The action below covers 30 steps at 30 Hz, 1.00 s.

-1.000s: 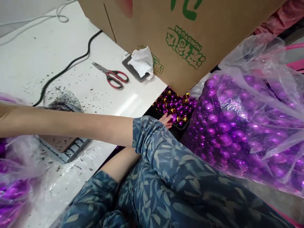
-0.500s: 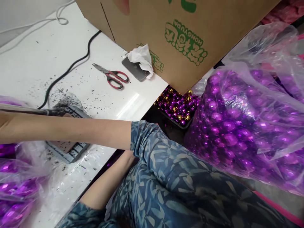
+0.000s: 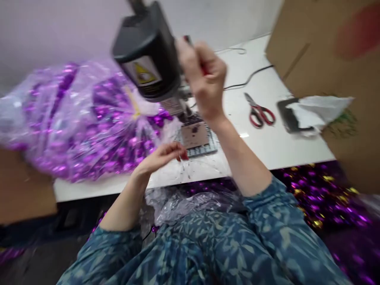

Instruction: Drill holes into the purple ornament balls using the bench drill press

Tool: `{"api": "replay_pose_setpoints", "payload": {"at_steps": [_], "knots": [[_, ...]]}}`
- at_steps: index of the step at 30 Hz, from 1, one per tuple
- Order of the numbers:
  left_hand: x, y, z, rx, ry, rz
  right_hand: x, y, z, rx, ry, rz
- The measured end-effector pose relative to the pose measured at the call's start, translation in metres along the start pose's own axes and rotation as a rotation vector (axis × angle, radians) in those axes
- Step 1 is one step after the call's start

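A black bench drill press with a yellow warning label stands on the white table. My right hand is closed around a lever at its right side; the lever is mostly hidden by the fingers, and the hand is blurred. Under the drill head, a brown board lies on the grey slotted base, with dark shavings on it. My left hand is beside the front left of the base, fingertips pinched together. Red shows at the fingertips. Thin pale strands hang below them, too blurred to name.
Tied clear bags of shiny purple balls lie left of the drill press. Red-and-black scissors, a phone under white tissue and a cardboard box are to the right. Purple and gold beads sit below the table edge.
The view has swung left, bringing the drill press and both hands into sight. My left forearm has come up from below the table edge, and its hand is now over the table.
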State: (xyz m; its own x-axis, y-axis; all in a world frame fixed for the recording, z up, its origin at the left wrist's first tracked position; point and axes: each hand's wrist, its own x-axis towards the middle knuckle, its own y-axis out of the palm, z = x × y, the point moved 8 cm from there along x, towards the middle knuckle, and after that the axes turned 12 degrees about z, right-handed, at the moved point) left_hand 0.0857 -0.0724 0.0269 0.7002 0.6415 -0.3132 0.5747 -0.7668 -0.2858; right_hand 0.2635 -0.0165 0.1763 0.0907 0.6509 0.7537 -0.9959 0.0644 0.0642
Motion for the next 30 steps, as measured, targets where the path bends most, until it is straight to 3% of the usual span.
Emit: {"api": "replay_pose_setpoints", "payload": {"at_steps": [2,3,5,8,11,13,16,19,24,30], "knots": [[-0.018,-0.083,0.01,0.135,0.005,-0.48,0.006,0.01,-0.004,0.103,-0.06,-0.062],[-0.022,-0.111,0.017,0.222,-0.019,-0.635,0.007,0.01,-0.005,0.133,-0.077,-0.071],[-0.008,-0.143,0.028,0.375,-0.05,-0.736,0.005,0.004,-0.006,0.147,-0.087,-0.101],[0.037,-0.16,0.036,0.479,-0.027,-0.703,0.002,-0.005,-0.005,0.1,-0.062,-0.163],[0.075,-0.166,0.04,0.505,-0.093,-0.616,0.001,-0.008,-0.003,0.091,-0.074,-0.211],[0.086,-0.172,0.041,0.502,-0.146,-0.604,0.002,-0.008,-0.002,0.1,-0.089,-0.221],[0.08,-0.179,0.041,0.478,-0.138,-0.659,0.002,-0.008,0.0,0.128,-0.106,-0.229],[0.055,-0.175,0.043,0.225,0.005,-0.719,0.001,-0.009,0.003,0.181,-0.135,-0.23],[0.013,-0.135,0.051,-0.445,0.185,-0.548,0.0,-0.008,0.008,0.186,-0.166,-0.224],[0.001,-0.084,0.042,-0.682,0.235,-0.434,0.0,-0.007,0.01,0.067,-0.146,-0.231]]}}
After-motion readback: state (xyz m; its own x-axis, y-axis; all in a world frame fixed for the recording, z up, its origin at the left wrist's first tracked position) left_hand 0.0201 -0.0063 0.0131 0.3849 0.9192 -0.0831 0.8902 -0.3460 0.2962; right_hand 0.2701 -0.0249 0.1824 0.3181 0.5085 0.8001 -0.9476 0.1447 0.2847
